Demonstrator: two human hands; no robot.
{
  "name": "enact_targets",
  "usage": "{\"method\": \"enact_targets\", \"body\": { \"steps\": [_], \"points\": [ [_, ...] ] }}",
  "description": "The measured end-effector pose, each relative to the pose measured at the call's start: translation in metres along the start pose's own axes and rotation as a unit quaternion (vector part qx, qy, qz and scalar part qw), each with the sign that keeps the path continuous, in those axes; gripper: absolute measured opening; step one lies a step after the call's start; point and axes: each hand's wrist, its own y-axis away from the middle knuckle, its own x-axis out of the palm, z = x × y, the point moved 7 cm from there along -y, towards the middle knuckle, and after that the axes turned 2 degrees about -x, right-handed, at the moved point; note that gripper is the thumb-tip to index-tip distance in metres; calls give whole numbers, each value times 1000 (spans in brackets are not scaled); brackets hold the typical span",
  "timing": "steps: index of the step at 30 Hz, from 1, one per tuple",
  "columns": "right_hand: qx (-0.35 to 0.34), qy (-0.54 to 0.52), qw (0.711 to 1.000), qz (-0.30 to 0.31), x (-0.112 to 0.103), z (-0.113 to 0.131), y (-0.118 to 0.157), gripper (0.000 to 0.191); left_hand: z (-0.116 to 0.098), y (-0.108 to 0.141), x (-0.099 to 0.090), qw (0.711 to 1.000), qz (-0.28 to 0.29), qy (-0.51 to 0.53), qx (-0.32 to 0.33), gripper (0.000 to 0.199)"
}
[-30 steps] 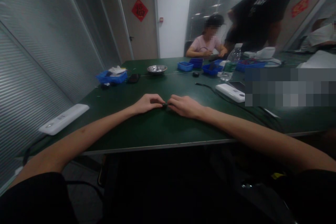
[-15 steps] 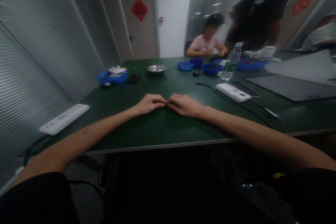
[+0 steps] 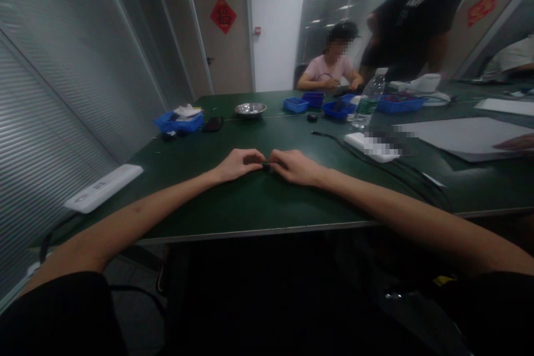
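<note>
My left hand (image 3: pixel 237 164) and my right hand (image 3: pixel 295 167) meet over the middle of the green table (image 3: pixel 250 206), thumbs and forefingers pinched. Between the fingertips is a small dark piece (image 3: pixel 266 166), too small and dim to name. Both hands seem to hold it, one at each end, with a narrow gap between them. My other fingers curl in, and the forearms reach in from the two sides over the table's front edge.
White power strips lie left (image 3: pixel 104 188) and right (image 3: pixel 354 142), with black cables. Behind are a metal bowl (image 3: pixel 250 114), a blue tray (image 3: pixel 177 122), a small blue bin (image 3: pixel 295 104) and a water bottle (image 3: pixel 369 100). A co-worker (image 3: pixel 329 69) sits opposite; another person (image 3: pixel 409 28) stands.
My fingertips have drawn slightly apart, leaving a small gap at the dark piece. At the right, a pale sheet that was raised now lies flat, with another person's hand at its edge.
</note>
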Motion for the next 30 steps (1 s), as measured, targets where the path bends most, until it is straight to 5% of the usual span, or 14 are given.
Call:
{"method": "enact_targets", "body": {
  "steps": [17,30],
  "points": [
    [-72,45,996,-2,-9,8,7,18,7,1,-1,1000,-15,14,-11,25],
    [-40,47,998,-16,-3,7,1,20,5,0,3,1000,12,26,4,37]
  ]
}}
